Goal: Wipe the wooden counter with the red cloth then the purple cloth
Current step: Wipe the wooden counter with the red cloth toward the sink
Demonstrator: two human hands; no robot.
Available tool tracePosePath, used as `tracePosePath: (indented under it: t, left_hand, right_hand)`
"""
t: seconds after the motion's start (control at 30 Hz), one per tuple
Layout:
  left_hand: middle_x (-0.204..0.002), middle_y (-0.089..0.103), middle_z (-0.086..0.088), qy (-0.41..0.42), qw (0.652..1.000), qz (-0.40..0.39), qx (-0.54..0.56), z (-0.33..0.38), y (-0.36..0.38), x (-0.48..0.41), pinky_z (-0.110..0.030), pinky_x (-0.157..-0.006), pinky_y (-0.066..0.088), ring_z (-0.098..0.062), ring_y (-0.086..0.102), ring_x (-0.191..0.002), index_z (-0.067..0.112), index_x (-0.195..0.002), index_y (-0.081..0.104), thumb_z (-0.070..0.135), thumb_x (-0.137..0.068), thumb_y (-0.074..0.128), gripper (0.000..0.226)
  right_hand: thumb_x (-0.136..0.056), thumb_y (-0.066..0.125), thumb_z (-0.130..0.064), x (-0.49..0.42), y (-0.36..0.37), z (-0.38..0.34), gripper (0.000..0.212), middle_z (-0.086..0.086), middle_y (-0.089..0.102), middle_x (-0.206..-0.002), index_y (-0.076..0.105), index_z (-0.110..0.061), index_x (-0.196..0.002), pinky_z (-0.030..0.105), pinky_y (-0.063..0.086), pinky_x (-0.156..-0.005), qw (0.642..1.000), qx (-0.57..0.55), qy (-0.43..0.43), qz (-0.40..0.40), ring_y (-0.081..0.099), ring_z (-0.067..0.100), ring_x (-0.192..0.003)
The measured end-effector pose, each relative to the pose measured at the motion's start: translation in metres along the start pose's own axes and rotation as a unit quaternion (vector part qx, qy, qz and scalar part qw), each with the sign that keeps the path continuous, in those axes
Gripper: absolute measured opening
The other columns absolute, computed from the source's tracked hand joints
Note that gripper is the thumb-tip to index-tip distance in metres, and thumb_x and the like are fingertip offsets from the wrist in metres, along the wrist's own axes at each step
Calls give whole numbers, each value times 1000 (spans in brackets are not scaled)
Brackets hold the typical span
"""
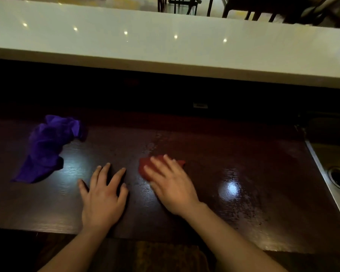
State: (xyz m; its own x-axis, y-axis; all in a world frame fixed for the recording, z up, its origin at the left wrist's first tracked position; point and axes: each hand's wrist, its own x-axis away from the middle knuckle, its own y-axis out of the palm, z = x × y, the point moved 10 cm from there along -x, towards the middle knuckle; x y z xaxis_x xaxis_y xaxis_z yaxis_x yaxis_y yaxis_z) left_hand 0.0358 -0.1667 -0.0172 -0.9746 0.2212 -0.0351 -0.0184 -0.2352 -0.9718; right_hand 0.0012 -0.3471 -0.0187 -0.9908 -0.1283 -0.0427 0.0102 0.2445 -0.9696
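Observation:
The dark wooden counter [234, 163] fills the middle of the head view, glossy with wet streaks to the right. My right hand [171, 185] lies flat on the red cloth [145, 165], pressing it onto the wood; the hand is motion-blurred and covers most of the cloth. Beside it, my left hand [103, 195] rests palm down on the bare counter with fingers spread and nothing in it. The purple cloth [47, 146] sits crumpled at the left, apart from both hands.
A pale raised bar top [165, 42] runs across the back above a dark recess. A steel sink [334, 173] with a drain borders the counter's right end. Chairs stand beyond the bar. The counter's near edge lies just under my forearms.

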Motion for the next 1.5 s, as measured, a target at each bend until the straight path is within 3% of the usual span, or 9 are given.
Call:
tracePosePath:
  t: [0.1, 0.27, 0.5, 0.63, 0.73, 0.83, 1.0, 1.23, 1.5]
  left_hand:
    - [-149, 42, -10, 3, 1000, 6, 0, -1, 1, 0, -70, -112, 12, -27, 27, -143, 34, -135, 52, 48, -89, 34, 52]
    - [-148, 43, -11, 7, 1000, 10, -6, 0, 2, -1, -71, -110, 13, -28, 27, -142, 33, -134, 52, 46, -89, 35, 50]
    - [-148, 43, -10, 5, 1000, 9, -8, -3, 4, -1, -70, -111, 13, -28, 28, -142, 34, -133, 54, 48, -87, 34, 52]
    - [-146, 44, -11, 8, 1000, 13, -16, -3, 7, -2, -71, -109, 14, -29, 29, -141, 35, -132, 53, 47, -87, 36, 50]
    - [-146, 44, -12, 10, 1000, 11, -21, 0, 8, -2, -72, -108, 14, -30, 28, -141, 34, -132, 53, 46, -87, 36, 50]
    - [-146, 44, -11, 7, 1000, 12, -22, -1, 6, -3, -71, -109, 13, -29, 28, -141, 34, -132, 53, 46, -87, 36, 50]
    - [-146, 44, -11, 7, 1000, 9, -20, -3, 8, -1, -71, -109, 15, -28, 29, -142, 34, -132, 53, 47, -87, 35, 51]
    - [-146, 46, -12, 11, 1000, 5, -9, 2, 6, -2, -72, -108, 15, -30, 30, -141, 32, -131, 56, 45, -84, 38, 52]
    - [-145, 49, -12, 2, 1000, 3, 9, 2, -2, -2, -73, -108, 18, -31, 35, -140, 30, -129, 60, 45, -82, 40, 53]
  right_hand:
    - [-98, 38, -45, 57, -7, 29, 48, -8, 31, -157, 34, -40, -145, 41, 21, -119, 1000, 14, -6, 13, 24, 25, -146]
    - [-100, 40, -40, 73, -47, 141, 47, -1, 33, -157, 42, -30, -146, 48, 25, -117, 951, 4, 297, 85, 25, 32, -145]
    - [-98, 36, -45, 81, -19, 61, 48, -9, 29, -158, 37, -37, -145, 43, 23, -118, 998, 26, 55, 6, 21, 24, -147]
    - [-98, 36, -41, 128, -56, 172, 49, 1, 38, -154, 45, -26, -143, 49, 32, -113, 951, 16, 299, 72, 30, 33, -142]
    - [-101, 41, -35, 92, -68, 201, 48, 6, 34, -156, 40, -22, -147, 49, 25, -116, 923, 26, 372, 92, 24, 36, -144]
    - [-102, 34, -39, 16, -55, 165, 52, 5, 22, -161, 28, -25, -152, 44, 13, -119, 947, 25, 315, 56, 15, 34, -146]
    - [-99, 34, -45, 17, -9, 45, 50, -4, 26, -160, 29, -35, -148, 43, 18, -120, 999, 29, 6, -18, 19, 28, -147]
    - [-101, 40, -38, -19, -41, 147, 48, 2, 32, -158, 39, -26, -147, 46, 22, -118, 967, 24, 246, 63, 22, 33, -145]
    - [-98, 45, -37, -87, -6, 15, 49, 0, 30, -158, 38, -30, -147, 45, 17, -120, 998, -7, 55, 26, 20, 34, -146]
